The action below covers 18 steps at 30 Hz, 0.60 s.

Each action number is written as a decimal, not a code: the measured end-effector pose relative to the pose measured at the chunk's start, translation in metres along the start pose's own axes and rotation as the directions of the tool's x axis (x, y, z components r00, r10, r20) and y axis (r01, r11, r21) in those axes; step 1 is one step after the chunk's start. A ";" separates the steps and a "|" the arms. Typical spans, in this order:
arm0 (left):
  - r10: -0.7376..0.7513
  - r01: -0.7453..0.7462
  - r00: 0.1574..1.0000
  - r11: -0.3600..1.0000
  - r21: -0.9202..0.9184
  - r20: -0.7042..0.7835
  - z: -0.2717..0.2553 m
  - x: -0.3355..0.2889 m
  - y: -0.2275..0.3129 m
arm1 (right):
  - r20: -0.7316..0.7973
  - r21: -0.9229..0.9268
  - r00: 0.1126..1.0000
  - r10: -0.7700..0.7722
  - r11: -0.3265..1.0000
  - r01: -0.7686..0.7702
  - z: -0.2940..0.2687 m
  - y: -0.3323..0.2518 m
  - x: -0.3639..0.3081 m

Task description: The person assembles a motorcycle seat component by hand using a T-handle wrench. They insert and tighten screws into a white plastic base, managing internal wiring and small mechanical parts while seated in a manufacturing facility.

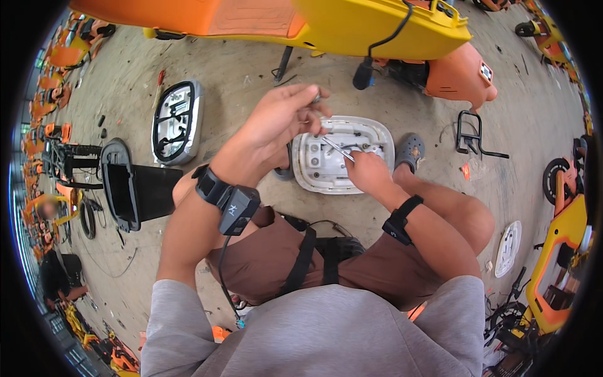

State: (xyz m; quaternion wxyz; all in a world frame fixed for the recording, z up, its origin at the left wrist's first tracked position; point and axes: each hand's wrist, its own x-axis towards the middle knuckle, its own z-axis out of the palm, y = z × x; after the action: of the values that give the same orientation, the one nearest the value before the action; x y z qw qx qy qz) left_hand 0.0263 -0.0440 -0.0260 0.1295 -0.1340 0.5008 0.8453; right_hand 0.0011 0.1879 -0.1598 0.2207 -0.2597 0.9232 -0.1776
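Note:
On the floor between my feet lies a white oval plastic shell [300, 171], its ribbed, recessed inside facing up. My right hand [370, 173] is closed around a slim silver hand tool [336, 148], whose exact kind I cannot make out. The tool points up and left over the shell toward my left fingers. Raised above the shell's far left edge, my left hand [282, 116] has its thumb and fingers curled together. A small greyish piece shows at those fingertips, too small to name. Both wrists wear black straps, and a dark box sits on the left one.
A yellow and orange scooter body [251, 16] spans the far side, with a black cable [389, 41] hanging down. Left are a black-rimmed shell [195, 122] and a black open bin [151, 195]. Right are a black metal bracket [470, 133] and a white panel [508, 249].

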 end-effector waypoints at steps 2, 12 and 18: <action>-0.083 0.089 0.994 0.993 0.077 -0.077 -0.008 0.010 -0.021 | 0.014 -0.022 1.000 -0.006 1.000 0.006 -0.006 0.004 -0.003; -0.206 0.260 0.927 0.955 0.144 -0.313 -0.065 0.084 -0.188 | 0.162 -0.138 0.943 -0.292 0.939 0.314 -0.006 0.008 -0.030; -0.248 0.392 0.915 0.728 0.562 -0.318 -0.125 0.084 -0.285 | 0.157 -0.134 0.944 -0.290 0.941 0.311 -0.012 0.021 -0.032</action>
State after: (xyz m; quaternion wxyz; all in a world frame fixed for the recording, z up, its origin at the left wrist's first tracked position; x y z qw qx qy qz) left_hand 0.0611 -0.0145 -0.3454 0.2540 -0.2624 0.7283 0.5799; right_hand 0.0107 0.2253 -0.1487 0.2317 -0.4258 0.8666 -0.1182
